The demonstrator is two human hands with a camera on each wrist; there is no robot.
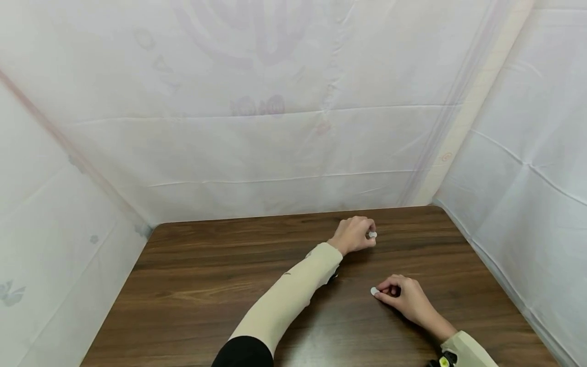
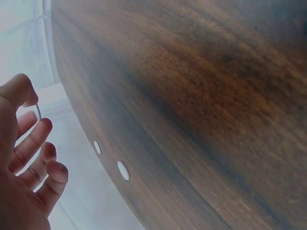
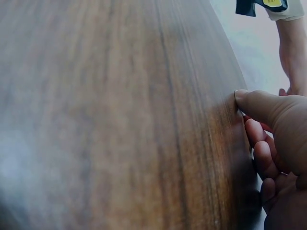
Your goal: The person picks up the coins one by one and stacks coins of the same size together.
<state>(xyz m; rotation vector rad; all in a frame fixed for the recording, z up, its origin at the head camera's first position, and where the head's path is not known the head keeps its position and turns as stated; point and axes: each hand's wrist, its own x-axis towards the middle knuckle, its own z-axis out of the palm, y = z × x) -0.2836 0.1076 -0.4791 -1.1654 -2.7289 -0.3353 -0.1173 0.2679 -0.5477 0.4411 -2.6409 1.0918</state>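
My left hand (image 1: 354, 234) is over the far right part of the wooden table, pinching a small white disc (image 1: 373, 234) between thumb and finger. Seen from the left wrist, that disc (image 2: 39, 112) is almost edge-on, while the other fingers stay loosely bent. Two more white discs (image 2: 98, 147) (image 2: 123, 170) lie flat on the table there; neither can be made out in the head view. Closer to the body, my right hand (image 1: 405, 298) pinches another white disc (image 1: 374, 291) by its edge. In the right wrist view, the thumb (image 3: 261, 105) mostly hides it.
Dark brown wood makes up the tabletop (image 1: 183, 285). White sheeting (image 1: 275, 153) hangs behind it, with more sheeting (image 1: 527, 204) along the right side and on the left. My left forearm (image 1: 284, 295) crosses the middle of the table.
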